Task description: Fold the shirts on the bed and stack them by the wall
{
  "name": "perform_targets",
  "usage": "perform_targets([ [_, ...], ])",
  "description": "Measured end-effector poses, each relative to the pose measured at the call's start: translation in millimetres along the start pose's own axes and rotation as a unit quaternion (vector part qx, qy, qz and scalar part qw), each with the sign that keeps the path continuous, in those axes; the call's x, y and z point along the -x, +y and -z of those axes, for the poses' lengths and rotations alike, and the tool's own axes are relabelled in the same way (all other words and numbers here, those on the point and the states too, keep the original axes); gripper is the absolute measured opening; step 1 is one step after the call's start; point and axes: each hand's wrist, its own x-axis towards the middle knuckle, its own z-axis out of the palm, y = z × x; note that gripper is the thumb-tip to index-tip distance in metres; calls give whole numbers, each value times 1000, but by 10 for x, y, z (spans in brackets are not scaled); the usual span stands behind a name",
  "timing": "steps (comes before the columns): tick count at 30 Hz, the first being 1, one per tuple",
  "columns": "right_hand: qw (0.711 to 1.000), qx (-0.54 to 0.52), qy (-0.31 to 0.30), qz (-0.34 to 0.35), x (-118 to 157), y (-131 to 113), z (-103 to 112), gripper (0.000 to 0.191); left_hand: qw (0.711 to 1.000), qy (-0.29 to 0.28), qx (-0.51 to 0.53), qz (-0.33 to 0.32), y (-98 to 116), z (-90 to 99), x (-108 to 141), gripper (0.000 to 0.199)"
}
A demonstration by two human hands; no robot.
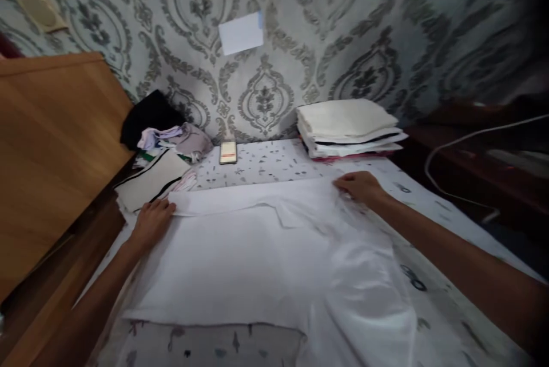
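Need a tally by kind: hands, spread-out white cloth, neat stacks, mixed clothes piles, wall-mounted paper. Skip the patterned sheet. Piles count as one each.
Hands: 2 (left hand, right hand)
Spread white cloth: 1
Neat stack: 1
Mixed clothes pile: 1
White paper on the wall: 1
Total: 6

Wall (265, 101): pale grey, darker grey damask medallions. Garment under my hands (253, 258): plain white. Sheet (266, 160): white, small grey and dark motifs. Far right, folded stack (347, 118): cream top, white layers, black band, red at base. Left, folded cloth (152, 180): off-white, black stripes. Wooden panel (55, 155): orange-brown.
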Motion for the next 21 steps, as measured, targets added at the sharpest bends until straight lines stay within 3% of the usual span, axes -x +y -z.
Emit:
perform_targets([
  [3,999,-8,-25,-33,-16,6,-19,14,993,-36,102,38,-197,-23,-9,35],
  [6,998,-22,-35,-55,22,-39,-20,15,982,-17,171,73,-302,-5,-160,34],
  [8,998,-16,-34,-55,58,-76,-18,14,985,-6,150,80,-275,19,-320,38],
  [13,998,33,-24,-42,114,-104,-15,10,992,-92,42,76,-59,47,-610,39],
  [21,996,83,9,-37,129,-93,-15,12,992,-97,10,86,70,156,-596,39],
])
